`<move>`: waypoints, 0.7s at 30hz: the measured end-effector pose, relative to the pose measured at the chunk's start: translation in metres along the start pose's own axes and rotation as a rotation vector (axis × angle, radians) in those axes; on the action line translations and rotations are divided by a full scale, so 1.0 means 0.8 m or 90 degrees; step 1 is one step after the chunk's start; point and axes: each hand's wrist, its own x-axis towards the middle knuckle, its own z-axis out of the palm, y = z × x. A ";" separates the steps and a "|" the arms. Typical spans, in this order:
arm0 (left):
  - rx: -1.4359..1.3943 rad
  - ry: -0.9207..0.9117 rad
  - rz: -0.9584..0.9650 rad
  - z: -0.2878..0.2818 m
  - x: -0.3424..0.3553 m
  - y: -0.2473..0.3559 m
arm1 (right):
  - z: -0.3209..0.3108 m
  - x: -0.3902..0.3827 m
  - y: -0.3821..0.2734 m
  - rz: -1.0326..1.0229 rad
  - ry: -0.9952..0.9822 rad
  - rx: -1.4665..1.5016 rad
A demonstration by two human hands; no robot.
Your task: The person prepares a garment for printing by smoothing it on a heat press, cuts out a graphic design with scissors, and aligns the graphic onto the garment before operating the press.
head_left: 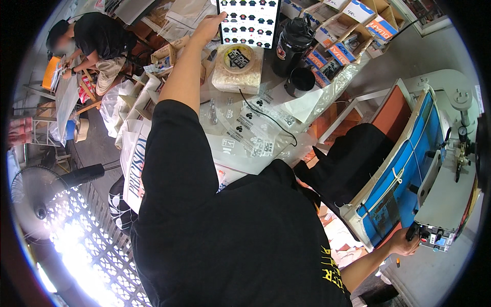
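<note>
We see a broad work table (214, 129) in the middle, spread with clear printed plastic; on the near right stands a pale grey metal machine (439, 202), with a bright blue flat panel in a cream frame (400, 176) just left of it; at the far left a co-worker in a black top (105, 38) bends over a separate surface; open brown cardboard boxes with blue and orange labels (340, 51) stack up at the table's far right; a round, blurred fan (38, 204) stands at the left; the flat upright tablet with a white screen of small dark shirts (249, 25) is at the table's far side; just nearer than it sits a cream, plastic-wrapped block (238, 82); a tall black bottle (292, 51) and a short black cup (300, 83) stand to their right; a small control panel with buttons (436, 238) forms the machine's near end; our left hand (209, 29) stretches forward, a fingertip at the tablet's left edge, though we cannot tell whether it pinches; our right hand (405, 243) bends its fingers against a black part left of the control panel, its grip unclear; a round roll of yellowish tape (238, 58) tops the block.
</note>
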 end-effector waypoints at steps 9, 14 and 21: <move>0.246 -0.036 0.086 -0.003 -0.011 0.010 | 0.001 -0.005 0.009 0.004 -0.011 -0.005; 0.149 -0.036 0.071 -0.008 0.015 -0.015 | 0.001 -0.004 0.005 0.007 -0.014 0.004; 0.195 -0.045 0.055 -0.007 0.021 -0.020 | -0.003 -0.001 -0.001 0.010 -0.012 0.002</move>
